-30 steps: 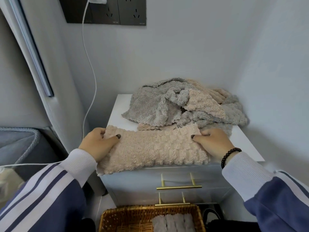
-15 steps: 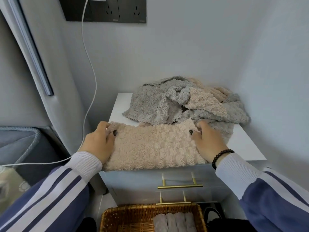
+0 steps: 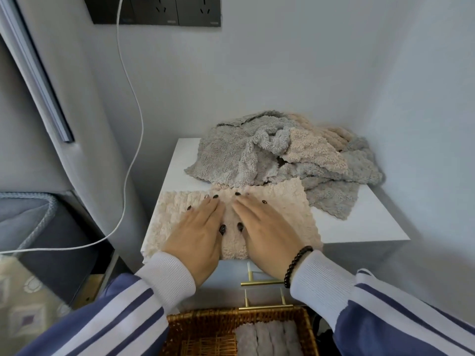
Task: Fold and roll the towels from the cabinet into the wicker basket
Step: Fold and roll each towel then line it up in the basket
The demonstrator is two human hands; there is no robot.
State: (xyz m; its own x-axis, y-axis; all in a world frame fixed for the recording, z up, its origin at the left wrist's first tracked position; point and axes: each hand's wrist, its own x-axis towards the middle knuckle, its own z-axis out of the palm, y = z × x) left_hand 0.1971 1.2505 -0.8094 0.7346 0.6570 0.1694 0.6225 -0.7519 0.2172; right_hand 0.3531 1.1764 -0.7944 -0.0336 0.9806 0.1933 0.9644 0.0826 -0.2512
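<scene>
- While your left hand and right hand lie side by side, both press flat on the beige towel; each grip is wide, fingers straight, holding nothing.
- That towel lies folded along the front edge of the white cabinet surface.
- At 1 o'clock from your hands, a pile of grey and beige towels sits loose, touching the towel's far edge.
- At 6 o'clock, below the gold handles, the basket holds grey rolled towels side by side.
- At 10 o'clock, a white cable hangs from the wall socket.

White cabinet top: beige towel, towel heap.
</scene>
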